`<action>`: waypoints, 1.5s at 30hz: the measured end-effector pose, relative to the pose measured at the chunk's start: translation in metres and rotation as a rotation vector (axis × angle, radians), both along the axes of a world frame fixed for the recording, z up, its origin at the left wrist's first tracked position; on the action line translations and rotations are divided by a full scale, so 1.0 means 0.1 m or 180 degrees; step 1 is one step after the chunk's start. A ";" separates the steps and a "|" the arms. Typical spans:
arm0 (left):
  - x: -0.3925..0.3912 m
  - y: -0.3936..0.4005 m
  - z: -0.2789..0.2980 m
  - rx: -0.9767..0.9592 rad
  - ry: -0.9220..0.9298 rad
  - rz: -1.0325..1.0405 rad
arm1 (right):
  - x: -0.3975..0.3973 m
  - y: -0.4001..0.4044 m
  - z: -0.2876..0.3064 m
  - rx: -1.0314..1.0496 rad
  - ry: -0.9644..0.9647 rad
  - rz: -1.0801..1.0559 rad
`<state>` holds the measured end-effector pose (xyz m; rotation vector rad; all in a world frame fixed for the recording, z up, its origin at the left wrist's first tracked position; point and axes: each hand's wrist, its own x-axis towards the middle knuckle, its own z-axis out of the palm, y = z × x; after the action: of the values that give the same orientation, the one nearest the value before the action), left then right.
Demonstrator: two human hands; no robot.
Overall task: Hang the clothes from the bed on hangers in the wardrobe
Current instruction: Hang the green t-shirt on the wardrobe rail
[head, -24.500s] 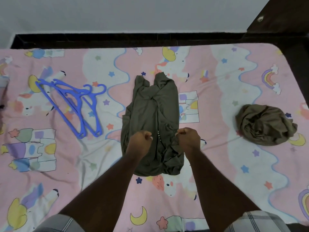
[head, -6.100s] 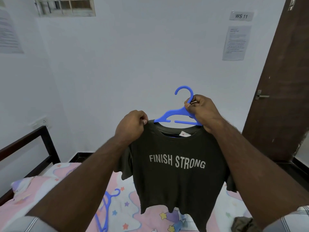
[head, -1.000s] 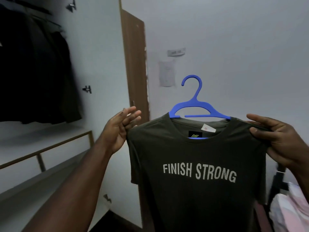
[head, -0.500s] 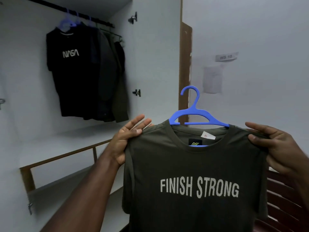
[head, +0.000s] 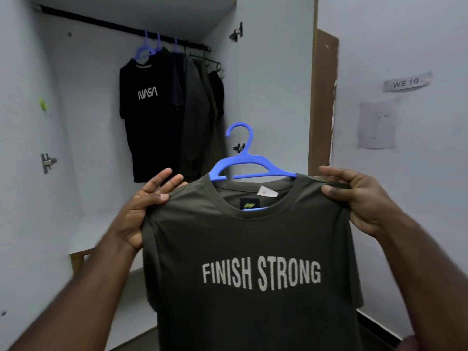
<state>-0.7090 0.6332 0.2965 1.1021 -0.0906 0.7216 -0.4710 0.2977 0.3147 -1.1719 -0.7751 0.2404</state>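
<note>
An olive T-shirt (head: 253, 236) printed FINISH STRONG hangs on a blue plastic hanger (head: 249, 168), held up in front of the open wardrobe. My left hand (head: 144, 206) pinches the shirt's left shoulder between thumb and straight fingers. My right hand (head: 359, 198) pinches the right shoulder the same way. The hanger's hook stands free above the collar. The black wardrobe rail (head: 121, 29) runs above and to the left of the hook.
On the rail hang a black NASA T-shirt (head: 149, 117) and several dark garments (head: 200, 115) on blue hangers. Left of them the rail is bare. A wardrobe side panel (head: 273, 84) and a brown door edge (head: 323, 102) stand on the right.
My view has turned left and closer to the wardrobe, so the rail and hung clothes now sit nearer the middle. Both hands keep their hold on the shirt's shoulders.
</note>
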 end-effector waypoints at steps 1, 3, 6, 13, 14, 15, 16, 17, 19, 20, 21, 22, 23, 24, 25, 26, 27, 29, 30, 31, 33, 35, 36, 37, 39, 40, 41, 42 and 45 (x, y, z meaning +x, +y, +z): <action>-0.01 0.04 0.00 0.0030 0.0014 0.0108 | 0.06 0.10 0.02 -0.0005 -0.0002 0.0047; -0.03 0.13 -0.01 0.0052 0.0039 0.0307 | 0.16 0.31 0.04 -0.0006 -0.0009 0.0099; -0.04 0.29 -0.02 0.0030 0.0060 0.0487 | 0.30 0.63 0.05 -0.0031 0.0001 0.0180; -0.02 0.82 -0.04 -0.0022 0.0059 0.0750 | 0.53 1.35 0.08 -0.0050 0.0061 0.0587; -0.02 0.92 -0.04 -0.0030 0.0050 0.0779 | 0.55 1.46 0.09 -0.0047 0.0054 0.0671; -0.03 1.03 -0.04 -0.0026 0.0045 0.0798 | 0.56 1.58 0.10 -0.0040 0.0044 0.0741; -0.03 1.14 -0.03 -0.0018 0.0044 0.0806 | 0.56 1.70 0.12 -0.0023 0.0038 0.0797; -0.03 1.26 -0.01 -0.0016 0.0035 0.0819 | 0.57 1.82 0.13 0.0001 0.0031 0.0846; -0.01 1.50 0.03 0.0005 0.0023 0.0862 | 0.59 2.05 0.18 0.0023 0.0011 0.0919; 0.00 1.61 0.05 0.0030 0.0030 0.0880 | 0.60 2.16 0.21 0.0012 0.0002 0.0938; 0.01 1.73 0.07 0.0053 0.0035 0.0885 | 0.61 2.27 0.23 -0.0004 -0.0006 0.0952; 0.02 1.83 0.10 0.0068 0.0035 0.0876 | 0.63 2.36 0.26 -0.0015 0.0001 0.0966; 0.04 1.94 0.13 0.0069 0.0030 0.0868 | 0.64 2.46 0.28 -0.0016 0.0021 0.0980; 0.05 2.04 0.16 0.0071 0.0028 0.0860 | 0.66 2.56 0.30 -0.0014 0.0038 0.0988; 0.06 2.15 0.17 0.0077 0.0032 0.0859 | 0.67 2.66 0.31 -0.0007 0.0046 0.0991; 0.08 2.25 0.19 0.0085 0.0040 0.0870 | 0.69 2.76 0.32 0.0001 0.0050 0.0991; 0.10 2.34 0.20 0.0089 0.0044 0.0886 | 0.70 2.86 0.34 0.0008 0.0055 0.0987; 0.14 2.53 0.21 0.0056 0.0024 0.0905 | 0.75 3.06 0.36 0.0030 0.0073 0.0974; 0.17 2.62 0.22 0.0033 0.0011 0.0906 | 0.78 3.16 0.38 0.0042 0.0073 0.0975; 0.20 2.70 0.23 0.0015 -0.0002 0.0900 | 0.81 3.25 0.40 0.0049 0.0069 0.0983; 0.28 2.88 0.25 -0.0014 -0.0039 0.0870 | 0.90 3.44 0.44 0.0065 0.0062 0.0992; 0.37 3.05 0.29 -0.0043 -0.0081 0.0847 | 1.00 3.62 0.47 0.0105 0.0046 0.0989; 0.42 3.12 0.32 -0.0032 -0.0089 0.0847 | 1.06 3.71 0.49 0.0131 0.0020 0.0990; 0.48 3.19 0.35 0.0007 -0.0072 0.0856 | 1.13 3.80 0.52 0.0161 -0.0009 0.0995; 0.60 3.34 0.45 0.0134 0.0028 0.0887 | 1.27 3.97 0.57 0.0237 -0.0020 0.1018; 0.66 3.42 0.50 0.0205 0.0096 0.0934 | 1.35 4.06 0.61 0.0286 -0.0004 0.1028; 0.72 3.50 0.56 0.0280 0.0165 0.1001 | 1.43 4.15 0.65 0.0331 0.0008 0.1033; 0.79 3.59 0.62 0.0353 0.0229 0.1113 | 1.50 4.24 0.69 0.0365 0.0010 0.1029; 1.02 3.84 0.80 0.0642 0.0337 0.1873 | 1.71 4.52 0.86 0.0443 -0.0013 0.1014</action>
<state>-0.6073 1.0169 0.3768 1.3752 0.2682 1.1944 -0.2997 0.7492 0.4005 -0.9150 -0.9663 0.4407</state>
